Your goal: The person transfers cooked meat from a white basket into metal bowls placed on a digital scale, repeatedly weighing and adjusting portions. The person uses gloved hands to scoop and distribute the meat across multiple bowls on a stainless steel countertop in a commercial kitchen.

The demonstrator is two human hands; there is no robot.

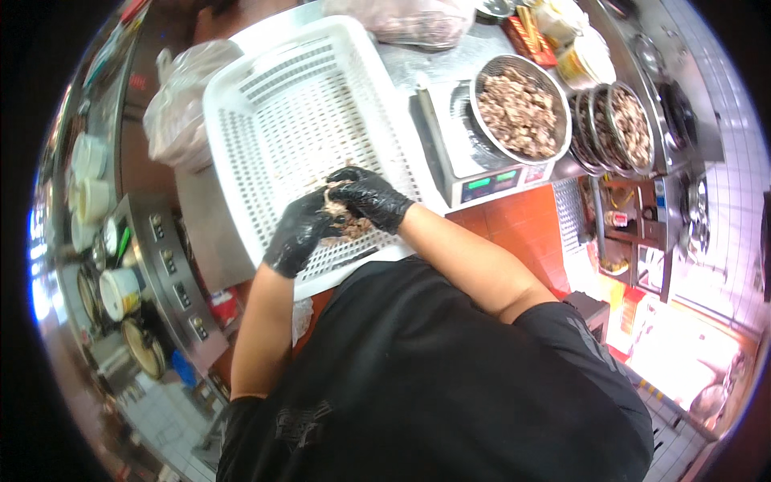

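Observation:
Both my hands, in black gloves, are over the near end of a white perforated plastic basket [226,153]. Between them they hold a pale piece of cooked meat [335,208]. My left hand [301,232] grips it from the left side, and my right hand [370,196] has its fingers on its top and right. Small brown meat pieces [355,228] lie in the basket just below my hands. To the right, a round metal strainer bowl [566,111] full of chopped meat rests on a digital scale [449,129]. Parts of my fingers are hidden.
Several more metal bowls of meat [629,129] stand right of the scale. Plastic bags of meat [187,114] are beside and beyond [421,21] the basket. White tubs [587,60] stand at the back right. A steel unit with knobs [174,277] is at the left.

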